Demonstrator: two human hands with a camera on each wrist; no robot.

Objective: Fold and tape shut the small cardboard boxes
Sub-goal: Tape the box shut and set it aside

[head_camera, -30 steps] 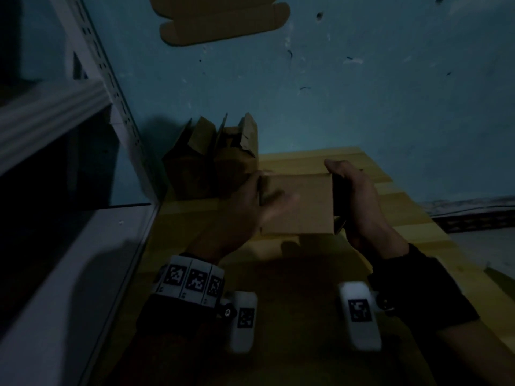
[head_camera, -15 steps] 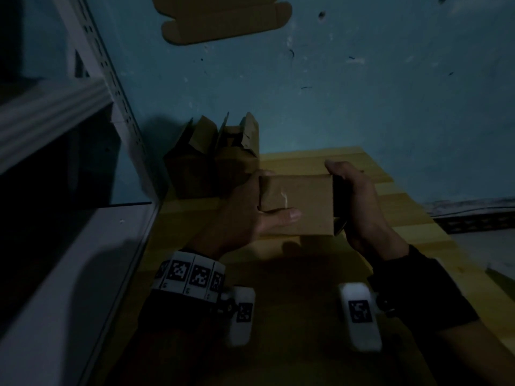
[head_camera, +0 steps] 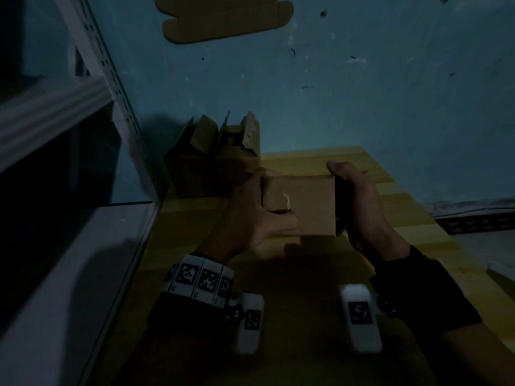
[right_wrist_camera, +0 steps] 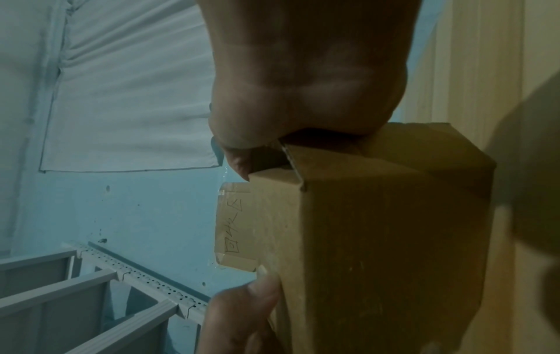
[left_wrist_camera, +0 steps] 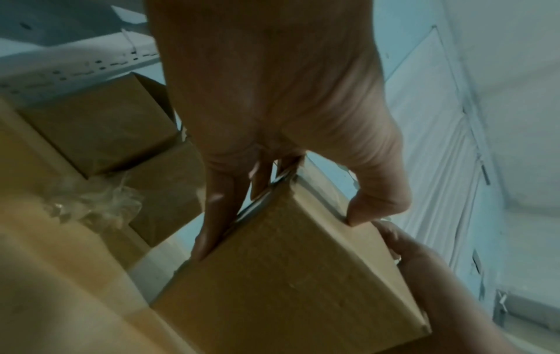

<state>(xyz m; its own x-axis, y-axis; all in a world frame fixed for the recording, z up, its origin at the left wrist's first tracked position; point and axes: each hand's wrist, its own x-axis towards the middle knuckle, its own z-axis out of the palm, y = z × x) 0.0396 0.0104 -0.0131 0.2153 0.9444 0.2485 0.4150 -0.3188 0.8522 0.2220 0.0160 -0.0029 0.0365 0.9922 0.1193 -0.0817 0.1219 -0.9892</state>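
Note:
A small brown cardboard box [head_camera: 309,207] [left_wrist_camera: 291,270] [right_wrist_camera: 363,239] is held up between both hands above the yellow wooden table [head_camera: 306,274]. My left hand [head_camera: 250,215] grips its left end, thumb [head_camera: 281,222] across the near face and fingers [left_wrist_camera: 218,210] laid along the taped end, where clear tape [head_camera: 278,197] glints. My right hand [head_camera: 359,201] clasps the right end, thumb [head_camera: 334,165] hooked over the top edge. In the right wrist view a flap at that end stands slightly apart under the palm.
Two open cardboard boxes [head_camera: 214,160] with raised flaps stand at the table's back left against the blue wall. Crumpled clear tape [left_wrist_camera: 97,206] lies beside them. A grey metal shelf rack [head_camera: 69,176] runs along the left. A flat cardboard piece [head_camera: 228,20] is stuck on the wall.
My left thumb has slid down the box's near face and now clamps it; the tape strip has come into sight above it. The right hand and the box have stayed nearly still.

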